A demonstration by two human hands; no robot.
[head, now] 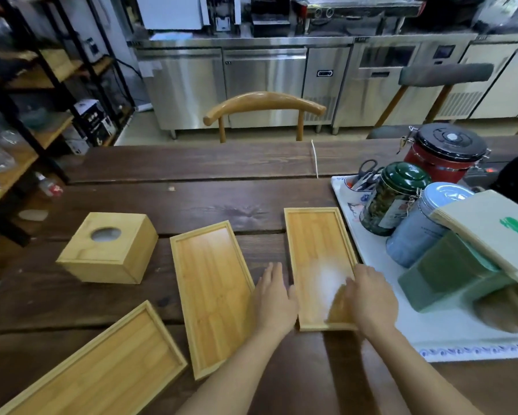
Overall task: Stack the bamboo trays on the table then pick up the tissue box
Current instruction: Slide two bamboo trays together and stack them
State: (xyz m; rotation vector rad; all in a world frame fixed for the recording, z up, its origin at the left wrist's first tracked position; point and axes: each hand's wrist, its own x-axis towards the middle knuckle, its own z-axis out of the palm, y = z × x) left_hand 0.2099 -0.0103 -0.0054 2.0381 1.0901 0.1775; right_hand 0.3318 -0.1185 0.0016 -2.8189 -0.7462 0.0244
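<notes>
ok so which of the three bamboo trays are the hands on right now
The rightmost tray, beside the white mat. The left hand is at its left edge and the right hand at its right. The middle tray and the near-left tray lie untouched.

Three trays lie on the table [191, 163] before me: left tray [96, 366], middle tray [212, 295], right tray [317, 259]. The tissue box [108, 248] sits behind the left one.

A dark brown plank bench [191, 163] carries, at right, a white cloth with blue trim [449, 339]; on it stand a green round tin [392, 199], a pale blue clip-lid canister [425, 226] and a green rectangular box [449, 271]; farther right, a red black-lidded canister [443, 151]; beyond the far edge, a curved-back wooden chair [263, 106] and stainless steel cabinets [251, 85].
</notes>
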